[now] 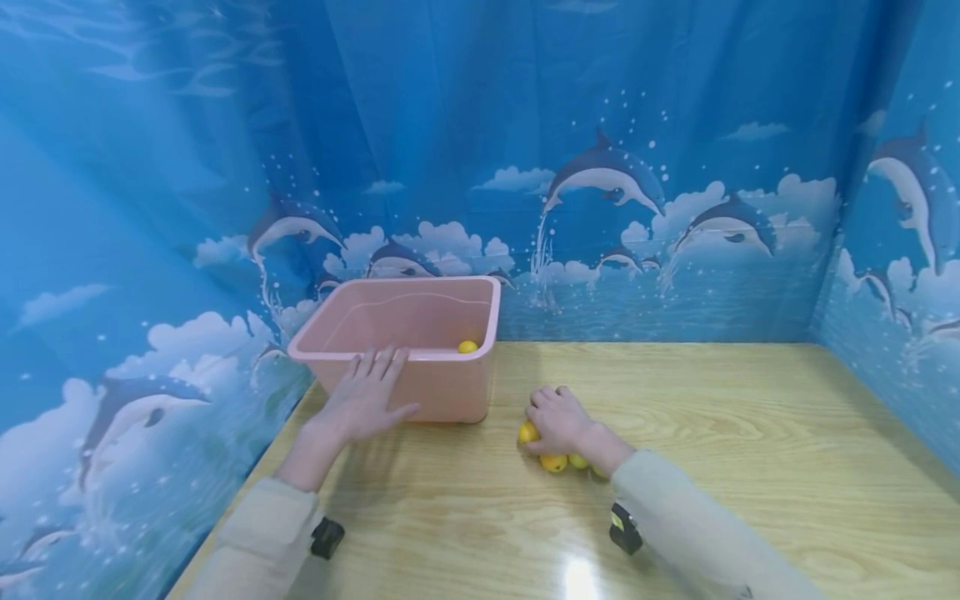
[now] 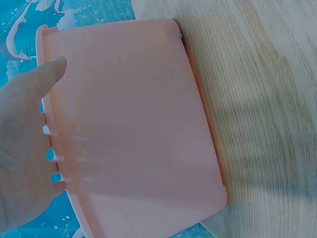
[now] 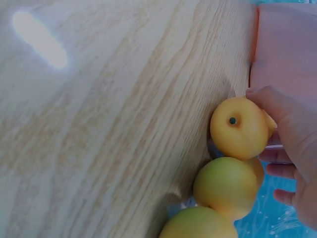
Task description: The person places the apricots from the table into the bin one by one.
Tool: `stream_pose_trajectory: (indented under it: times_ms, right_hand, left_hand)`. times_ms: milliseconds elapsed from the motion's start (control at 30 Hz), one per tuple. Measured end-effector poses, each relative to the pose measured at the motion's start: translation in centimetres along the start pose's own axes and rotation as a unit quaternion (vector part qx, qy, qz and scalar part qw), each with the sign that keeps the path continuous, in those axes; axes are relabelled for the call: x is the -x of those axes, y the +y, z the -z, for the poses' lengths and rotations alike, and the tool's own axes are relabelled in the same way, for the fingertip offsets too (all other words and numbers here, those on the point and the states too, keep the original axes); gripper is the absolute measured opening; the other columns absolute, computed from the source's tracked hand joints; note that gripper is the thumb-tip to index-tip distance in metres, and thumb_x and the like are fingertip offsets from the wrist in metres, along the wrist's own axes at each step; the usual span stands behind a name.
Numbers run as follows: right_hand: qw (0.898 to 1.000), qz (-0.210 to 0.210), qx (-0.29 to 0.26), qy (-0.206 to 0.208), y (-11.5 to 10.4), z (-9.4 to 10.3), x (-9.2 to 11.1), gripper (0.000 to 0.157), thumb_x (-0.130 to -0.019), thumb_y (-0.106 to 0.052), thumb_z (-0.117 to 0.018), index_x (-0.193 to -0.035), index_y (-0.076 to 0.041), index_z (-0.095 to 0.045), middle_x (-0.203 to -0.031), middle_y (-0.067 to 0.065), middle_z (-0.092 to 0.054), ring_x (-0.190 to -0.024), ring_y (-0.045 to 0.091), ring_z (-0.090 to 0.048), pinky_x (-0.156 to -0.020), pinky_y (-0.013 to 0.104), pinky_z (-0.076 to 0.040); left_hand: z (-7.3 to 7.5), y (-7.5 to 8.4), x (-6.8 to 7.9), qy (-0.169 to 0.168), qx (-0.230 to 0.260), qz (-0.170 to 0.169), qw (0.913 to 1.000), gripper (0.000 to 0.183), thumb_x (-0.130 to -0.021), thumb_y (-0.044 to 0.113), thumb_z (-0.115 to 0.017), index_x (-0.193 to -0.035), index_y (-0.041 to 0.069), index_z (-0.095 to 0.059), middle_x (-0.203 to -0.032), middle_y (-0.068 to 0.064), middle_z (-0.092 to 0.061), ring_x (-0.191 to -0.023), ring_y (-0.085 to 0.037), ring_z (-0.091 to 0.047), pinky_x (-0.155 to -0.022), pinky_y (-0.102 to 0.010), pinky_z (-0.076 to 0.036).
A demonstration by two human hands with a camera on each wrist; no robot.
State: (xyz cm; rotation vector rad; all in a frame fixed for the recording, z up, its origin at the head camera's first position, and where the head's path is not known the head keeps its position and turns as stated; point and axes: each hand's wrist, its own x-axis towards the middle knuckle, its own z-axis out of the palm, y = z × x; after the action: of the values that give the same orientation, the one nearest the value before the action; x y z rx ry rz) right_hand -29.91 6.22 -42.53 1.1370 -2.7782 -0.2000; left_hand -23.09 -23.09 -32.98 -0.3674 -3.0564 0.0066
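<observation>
A pink plastic tub [image 1: 442, 392] stands at the back left. My left hand [image 1: 363, 398] rests its straight fingers across the tub's front rim, with the thumb spread to the side; the left wrist view shows that hand [image 2: 22, 144] beside the tub's outer wall [image 2: 133, 124]. To the right of the tub, my right hand [image 1: 561, 421] is over a small group of fruits, its thumb and fingers round a yellow fruit [image 1: 528, 432]. Close to the thumb is an orange fruit [image 3: 239, 128] with a green stem dot. Yellow-green fruits [image 3: 225, 187] lie beside it. My palm hides part of the group.
A yellow fruit [image 1: 468, 347] shows inside the tub. Everything stands on a wood-grain table [image 1: 720, 425]. A blue curtain [image 1: 442, 108] printed with dolphins hangs behind and along the sides. Dark wrist devices [image 1: 327, 538] sit at both cuffs.
</observation>
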Motion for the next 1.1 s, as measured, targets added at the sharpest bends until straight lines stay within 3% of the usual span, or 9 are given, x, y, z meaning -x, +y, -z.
stream_pose_trajectory:
  times_ms: [233, 600, 833, 1100]
  right_hand:
    - [1.000, 0.008, -0.020, 0.009, -0.1, 0.6, 0.0, 0.046, -0.078, -0.054, -0.064, -0.095, -0.010, -0.064, -0.100, 0.004, -0.052, -0.098, 0.022, -0.047, -0.086, 0.042, -0.039]
    - [0.999, 0.019, -0.023, -0.011, 0.1, 1.3, 0.1, 0.047, -0.078, -0.052, -0.065, -0.101, -0.011, -0.062, -0.095, 0.001, -0.053, -0.094, 0.020, -0.048, -0.084, 0.041, -0.040]
    - [0.999, 0.037, -0.023, 0.017, 0.4, 2.2, 0.4, 0.044, -0.077, -0.050, -0.067, -0.096, -0.011, -0.061, -0.093, 0.002, -0.052, -0.094, 0.023, -0.050, -0.081, 0.042, -0.041]
    - [0.998, 0.039, -0.049, 0.023, 1.0, 3.7, 0.5, 0.044, -0.078, -0.046, -0.068, -0.103, -0.011, -0.060, -0.100, 0.004, -0.054, -0.098, 0.024, -0.049, -0.085, 0.044, -0.040]
  left_hand:
    - [0.2, 0.0, 0.0, 0.000, -0.001, -0.001, 1.0000, 0.088, -0.090, 0.055, -0.048, -0.149, 0.006, -0.006, -0.153, -0.018, -0.008, -0.139, -0.038, -0.005, -0.111, -0.052, -0.003]
    - [0.1, 0.0, 0.0, 0.000, -0.001, 0.000, 1.0000, 0.088, -0.089, 0.055, -0.048, -0.149, 0.005, -0.007, -0.153, -0.018, -0.007, -0.139, -0.039, -0.004, -0.111, -0.052, -0.003]
    - [0.1, 0.0, 0.0, 0.001, -0.002, -0.002, 1.0000, 0.089, -0.089, 0.054, -0.050, -0.149, 0.006, -0.007, -0.154, -0.018, -0.007, -0.139, -0.039, -0.004, -0.111, -0.052, -0.003]
    - [0.1, 0.1, 0.0, 0.002, -0.001, -0.002, 1.0000, 0.088, -0.089, 0.052, -0.052, -0.149, 0.005, -0.008, -0.153, -0.018, -0.008, -0.138, -0.039, -0.005, -0.111, -0.053, -0.003]
